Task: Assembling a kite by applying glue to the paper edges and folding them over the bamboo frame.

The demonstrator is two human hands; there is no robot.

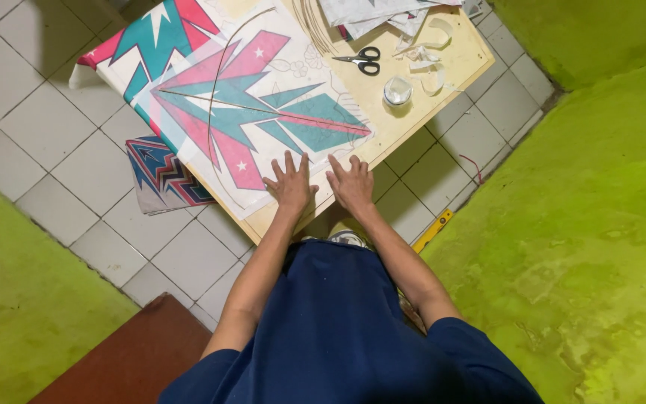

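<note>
A kite (248, 112) with teal and pink pointed shapes on white paper lies flat on a pale wooden board (457, 52). Thin bamboo sticks cross it, one curved and one straight. My left hand (290, 183) rests palm down, fingers spread, on the kite's near corner. Beside it, my right hand (351, 183) also presses flat with spread fingers at the kite's edge, close to the board's near rim. Neither hand holds anything.
Black-handled scissors (362, 60), a roll of clear tape (398, 90) and paper scraps (424, 56) lie on the board's far part. A second patterned kite (162, 173) sits on the tiled floor at left. Green walls (585, 224) flank both sides; a yellow ruler (434, 229) lies on the floor.
</note>
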